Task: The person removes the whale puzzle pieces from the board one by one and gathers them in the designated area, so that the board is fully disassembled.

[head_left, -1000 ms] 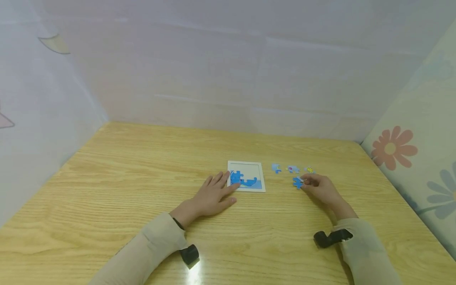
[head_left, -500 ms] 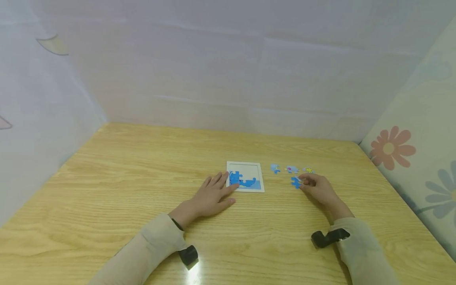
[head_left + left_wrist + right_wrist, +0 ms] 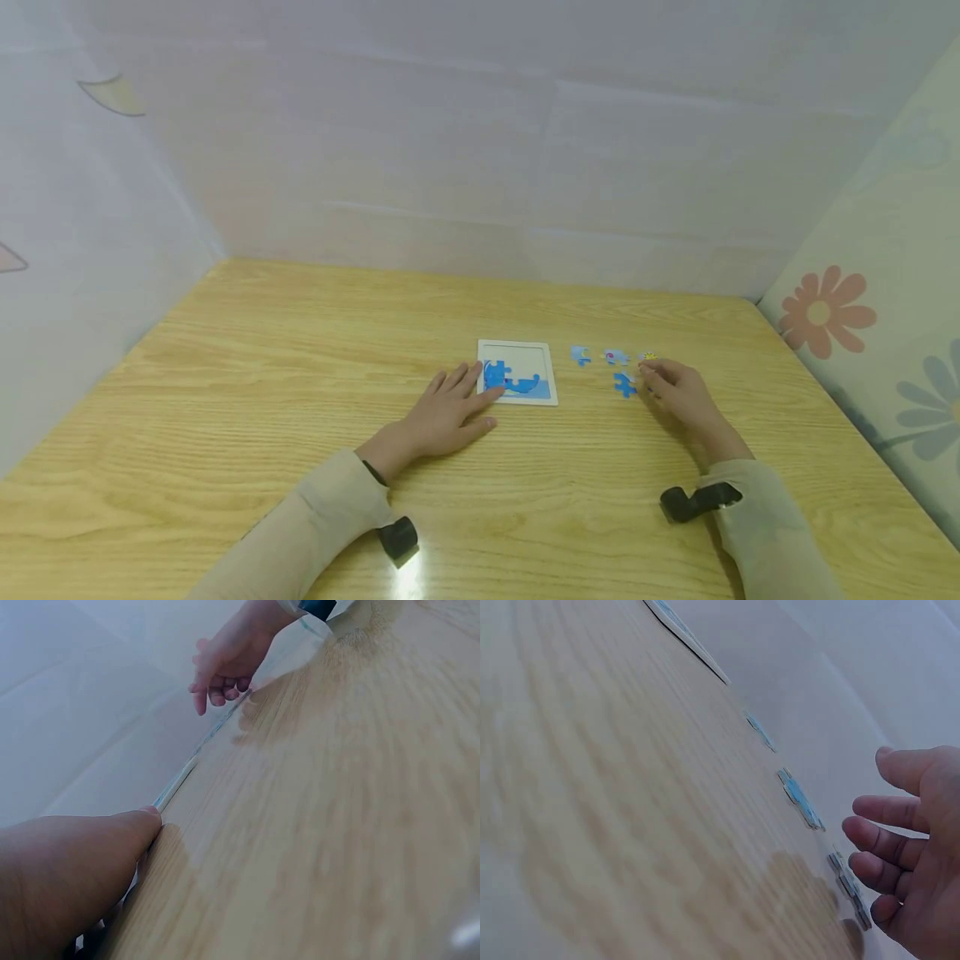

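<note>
My left hand [image 3: 442,417] lies with its fingers spread, the fingertips on the left and lower part of a white puzzle frame [image 3: 554,379]. Inside the frame, blue jigsaw pieces [image 3: 525,384] fill part of the lower left. To its right, a blue jigsaw piece [image 3: 623,385] lies flat on the table. My right hand [image 3: 684,402] hovers just beyond that piece, near a piece with a yellow sun [image 3: 648,357] that it partly covers. In the right wrist view the right hand [image 3: 911,840] has loosely bent fingers, apart from the thumb, with nothing between them.
A light blue jigsaw piece [image 3: 581,356] and one with a pink swirl [image 3: 616,357] lie in a row right of the frame. The wooden table [image 3: 300,350] meets a pale cloth wall [image 3: 450,167] at the back. A flowered cloth [image 3: 892,333] borders the right side.
My right hand's fingertips have left the blue jigsaw piece and moved slightly right and away, toward the sun piece. The left hand and puzzle frame have kept their places.
</note>
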`<state>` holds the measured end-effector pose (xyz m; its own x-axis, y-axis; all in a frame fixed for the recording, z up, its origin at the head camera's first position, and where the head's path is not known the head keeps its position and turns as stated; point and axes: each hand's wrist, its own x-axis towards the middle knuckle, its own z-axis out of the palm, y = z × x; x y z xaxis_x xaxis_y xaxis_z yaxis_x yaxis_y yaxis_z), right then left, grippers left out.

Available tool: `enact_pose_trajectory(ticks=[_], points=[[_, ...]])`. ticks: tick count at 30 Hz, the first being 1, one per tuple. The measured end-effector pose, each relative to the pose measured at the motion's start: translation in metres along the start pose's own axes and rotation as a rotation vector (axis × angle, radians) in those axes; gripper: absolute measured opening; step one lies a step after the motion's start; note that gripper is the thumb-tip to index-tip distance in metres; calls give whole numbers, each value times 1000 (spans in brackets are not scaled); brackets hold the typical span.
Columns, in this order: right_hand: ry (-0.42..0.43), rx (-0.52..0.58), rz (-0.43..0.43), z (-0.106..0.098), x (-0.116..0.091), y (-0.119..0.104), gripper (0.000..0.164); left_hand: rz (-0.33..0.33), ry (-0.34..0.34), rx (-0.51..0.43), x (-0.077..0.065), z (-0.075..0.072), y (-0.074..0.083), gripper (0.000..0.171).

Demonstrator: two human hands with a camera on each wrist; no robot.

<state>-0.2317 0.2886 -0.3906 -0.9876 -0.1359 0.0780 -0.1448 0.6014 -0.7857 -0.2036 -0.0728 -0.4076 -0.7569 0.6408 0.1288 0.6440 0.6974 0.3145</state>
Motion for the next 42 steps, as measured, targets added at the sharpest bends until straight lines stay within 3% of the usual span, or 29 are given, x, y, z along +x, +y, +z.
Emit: enact_pose_trajectory(ticks=[15,21,27,35,42], points=[[-6,89,-95,1,4,-27,48,-10,-3,2,1,2,-2,50],[-71,153,-152,23,17,-51,41,-17,-3,9,0,3,-3,50],[-137,122,-217,48,31,-71,37,-11,-1,2,1,3,-1,49],[-199,183,-176,73,46,-84,42,-20,-11,11,2,1,1,50],[-206,117,-100,98,58,-90,41,-27,-9,8,3,1,0,50]])
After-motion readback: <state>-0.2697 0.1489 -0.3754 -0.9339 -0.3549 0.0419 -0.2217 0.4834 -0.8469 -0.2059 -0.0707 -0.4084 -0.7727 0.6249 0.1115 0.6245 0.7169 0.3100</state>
